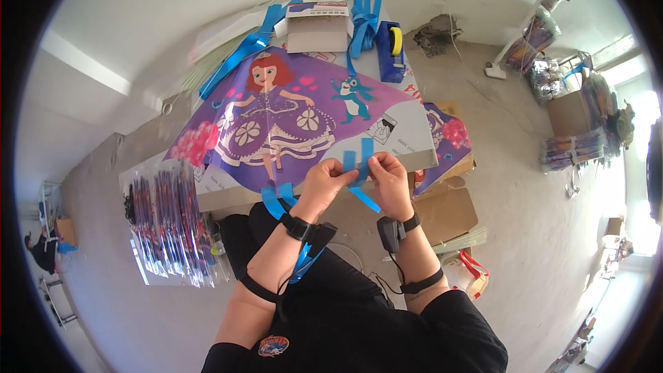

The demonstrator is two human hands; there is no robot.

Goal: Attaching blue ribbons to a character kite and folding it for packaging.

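Observation:
Both of my hands are closed in a pinch near the front edge of the worktable. My left hand (326, 188) grips a blue ribbon (349, 159). My right hand (391, 181) pinches blue ribbon too, whose upright end stands beside the first. Whether these are one ribbon or two I cannot tell. Beyond my hands a purple kite (276, 110) with a printed red-haired princess and a small blue animal lies flat. More blue ribbon (273, 202) hangs at the table edge by my left wrist.
At the table's back stand a white open box (318, 33), bundled blue ribbons (364, 27) and a blue tape dispenser (391, 55). Packed kites in clear bags (169, 224) lie at the left. A cardboard box (445, 214) and another purple kite (445, 139) are on the right.

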